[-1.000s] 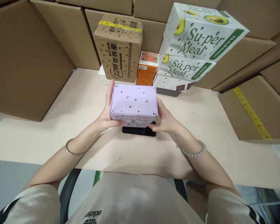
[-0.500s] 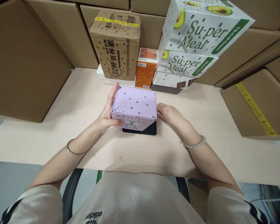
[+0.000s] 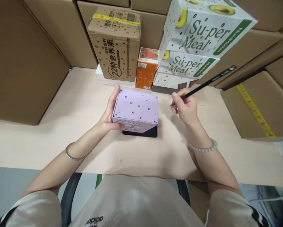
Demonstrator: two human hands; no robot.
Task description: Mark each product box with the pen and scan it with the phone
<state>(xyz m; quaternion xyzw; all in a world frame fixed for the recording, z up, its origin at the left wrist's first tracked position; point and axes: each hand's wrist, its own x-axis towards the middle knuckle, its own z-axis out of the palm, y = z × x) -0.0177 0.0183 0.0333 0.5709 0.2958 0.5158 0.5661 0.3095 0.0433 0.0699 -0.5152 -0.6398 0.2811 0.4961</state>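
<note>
A lilac box [image 3: 136, 105] with small dark ring marks on its lid is gripped at its left side by my left hand [image 3: 110, 115], thumb along the front and fingers at the back corner. Beneath the box, a flat black object [image 3: 141, 133] shows its front edge; the rest of it is hidden. To the right of the box and apart from it, my right hand [image 3: 185, 105] is closed around a black pencil [image 3: 205, 84]. The pencil's tip points down and left toward the box, its other end up and right.
Behind stand a brown carton [image 3: 116, 47] with yellow tape on a white box [image 3: 101, 76], orange boxes [image 3: 146, 71] and stacked white Su-per Meal boxes [image 3: 205, 34]. Large cardboard panels [image 3: 25, 63] wall the table's left and back. Another taped carton [image 3: 261, 107] stands at the right.
My right hand has moved right and away from beside the lilac box, and the black pencil now shows in it. My left hand keeps its hold on the box, which has barely moved.
</note>
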